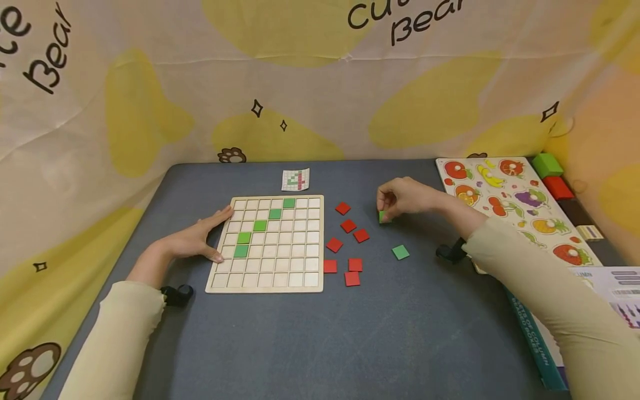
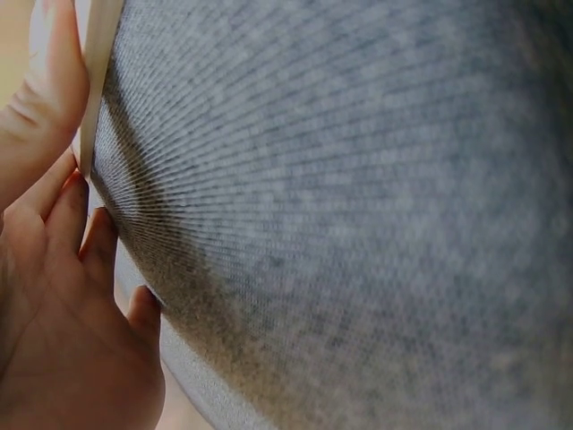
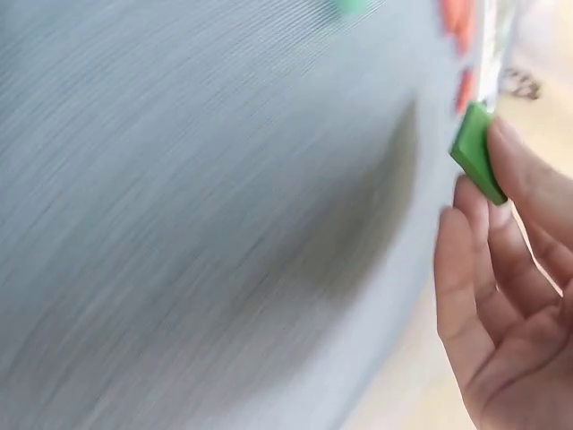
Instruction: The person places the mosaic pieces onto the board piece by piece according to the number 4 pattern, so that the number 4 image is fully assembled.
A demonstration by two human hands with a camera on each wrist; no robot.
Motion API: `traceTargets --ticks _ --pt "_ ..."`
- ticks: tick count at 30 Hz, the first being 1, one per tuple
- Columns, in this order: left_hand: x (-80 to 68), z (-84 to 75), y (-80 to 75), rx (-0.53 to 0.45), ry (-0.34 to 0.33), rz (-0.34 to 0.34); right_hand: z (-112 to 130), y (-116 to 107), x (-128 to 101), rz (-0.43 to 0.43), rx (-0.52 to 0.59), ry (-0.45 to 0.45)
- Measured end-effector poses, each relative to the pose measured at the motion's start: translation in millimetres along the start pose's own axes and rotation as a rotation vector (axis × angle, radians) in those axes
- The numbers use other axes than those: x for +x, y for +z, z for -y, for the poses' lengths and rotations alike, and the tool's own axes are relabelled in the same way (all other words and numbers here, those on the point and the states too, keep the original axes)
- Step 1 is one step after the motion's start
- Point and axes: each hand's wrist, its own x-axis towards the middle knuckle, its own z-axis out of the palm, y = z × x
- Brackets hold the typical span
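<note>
Right hand (image 1: 406, 199) bent at the wrist, pinching a green tile (image 3: 477, 154); left hand (image 1: 197, 239) spread flat against the grid board (image 1: 272, 284).

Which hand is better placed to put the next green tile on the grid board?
Right. The right hand already pinches a green tile, while the left hand rests flat against the grid board.

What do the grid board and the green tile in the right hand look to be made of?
Grid board: pale, unpainted wood by its look, matte, with a raised frame and cut square cells. Green tile: a thick, stiff square with a flat matte green coat, pinched by the right hand; painted wood or plastic, which one the pictures leave open.
</note>
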Motion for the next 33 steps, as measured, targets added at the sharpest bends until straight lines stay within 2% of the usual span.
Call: traceTargets --ticks 4,8,12,16,20,24,29,33 --pt "0.0 0.8 -0.5 0.006 0.003 0.000 31 12 21 -0.080 0.081 -0.034" --pt "0.7 1.5 -0.3 0.011 0.005 -0.004 63 30 46 -0.118 0.126 -0.096" --pt "0.9 1.3 -0.3 0.003 0.006 -0.006 95 53 69 -0.139 0.166 -0.139" --pt "1.3 0.7 -0.3 -0.010 0.004 -0.003 126 78 88 -0.124 0.189 -0.170" --pt "1.7 0.1 -0.3 -0.017 0.001 -0.001 155 101 103 -0.109 0.148 -0.177" --pt "1.1 -1.3 -0.3 -0.012 -0.004 0.003 175 119 114 -0.118 0.082 -0.148" --pt "1.0 -4.1 -0.9 -0.017 -0.006 0.007 186 130 123 -0.149 0.004 -0.079" --pt "0.1 -2.9 -0.9 -0.016 -0.011 0.004 189 133 124 -0.142 -0.002 -0.046"
